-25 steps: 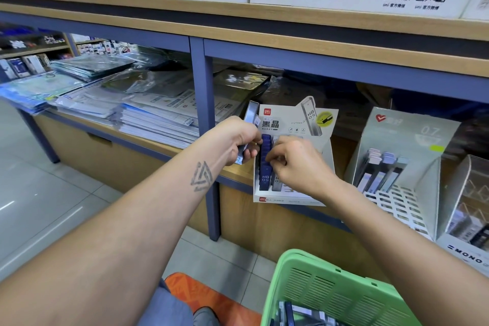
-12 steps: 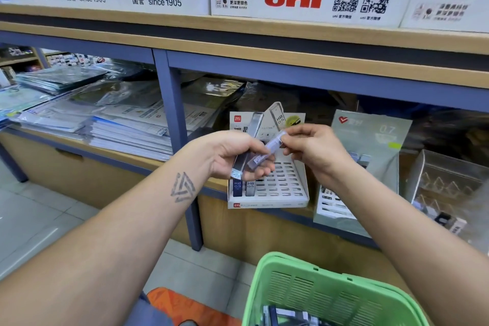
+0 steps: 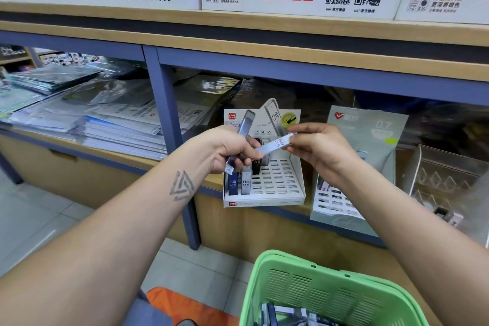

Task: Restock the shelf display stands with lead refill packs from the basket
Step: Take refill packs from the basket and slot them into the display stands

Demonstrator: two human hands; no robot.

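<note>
— Hands, please.

— Left hand [image 3: 232,151] grips a dark lead refill pack [image 3: 244,128], upper end tilted away. Right hand [image 3: 317,148] pinches one end of a pale pack [image 3: 275,144] (marked HB 0.5); its other end meets the left fingers.

— Stand?

— The white display stand [image 3: 277,185] sits on the shelf [image 3: 127,164] just behind both hands, three packs [image 3: 239,184] upright in its left slots.

— Basket?

— Green basket [image 3: 325,291] below the right forearm, more packs lying inside.
</note>
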